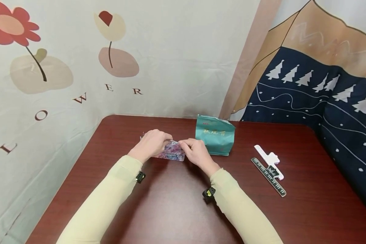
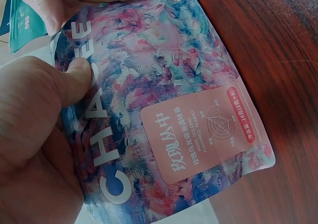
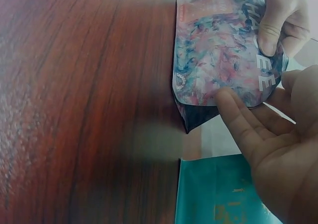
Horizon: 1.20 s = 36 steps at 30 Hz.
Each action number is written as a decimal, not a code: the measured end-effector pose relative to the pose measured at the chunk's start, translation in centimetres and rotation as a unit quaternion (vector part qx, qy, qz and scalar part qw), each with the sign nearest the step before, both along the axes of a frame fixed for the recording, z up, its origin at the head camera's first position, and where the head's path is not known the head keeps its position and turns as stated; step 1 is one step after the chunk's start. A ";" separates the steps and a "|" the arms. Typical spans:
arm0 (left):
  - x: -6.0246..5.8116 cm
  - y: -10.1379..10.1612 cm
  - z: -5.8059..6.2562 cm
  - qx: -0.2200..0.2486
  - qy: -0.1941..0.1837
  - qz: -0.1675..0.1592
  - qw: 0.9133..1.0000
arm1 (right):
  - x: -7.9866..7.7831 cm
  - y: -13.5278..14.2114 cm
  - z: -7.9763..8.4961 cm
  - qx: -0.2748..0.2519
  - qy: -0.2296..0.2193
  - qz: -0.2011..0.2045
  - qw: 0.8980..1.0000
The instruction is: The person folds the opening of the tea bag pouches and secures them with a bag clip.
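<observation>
A tea pouch (image 1: 174,151) with a pink, blue and purple painted pattern stands on the table, its white "CHAGEE" lettering and pink label (image 2: 191,134) clear in the left wrist view. My left hand (image 1: 150,145) grips its top edge, thumb pressed on the front near the letters and the other fingers behind. At the top right corner, my right hand (image 1: 197,154) pinches the edge. One digit of it lies across the front in the right wrist view, with the other fingers behind the pouch (image 3: 213,50). The pouch's back is hidden.
A teal bag (image 1: 215,137) with gold characters stands just right of and behind my right hand. Farther right on the dark red table (image 1: 177,203) lie a white clip (image 1: 263,154) and a black piano-key clip (image 1: 266,176). Printed cloth (image 1: 183,61) hangs behind the table.
</observation>
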<state>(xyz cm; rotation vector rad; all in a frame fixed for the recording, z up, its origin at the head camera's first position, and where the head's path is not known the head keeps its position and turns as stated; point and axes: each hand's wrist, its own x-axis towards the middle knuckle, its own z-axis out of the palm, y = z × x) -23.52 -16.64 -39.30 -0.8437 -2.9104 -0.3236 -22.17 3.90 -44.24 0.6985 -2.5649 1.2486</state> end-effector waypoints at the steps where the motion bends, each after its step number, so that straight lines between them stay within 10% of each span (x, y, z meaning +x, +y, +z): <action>1: 0.0 0.0 0.0 0.000 0.000 0.000 1.000 | 0.0 -0.1 0.0 -0.001 -0.004 -0.002 1.000; 11: 0.0 0.0 0.0 -0.005 0.003 -0.007 1.000 | 0.1 -0.4 0.4 0.016 -0.033 -0.015 0.999; 36: 0.3 -0.1 0.2 0.003 -0.018 -0.027 0.999 | 0.4 -0.9 0.2 0.098 0.051 -0.007 0.994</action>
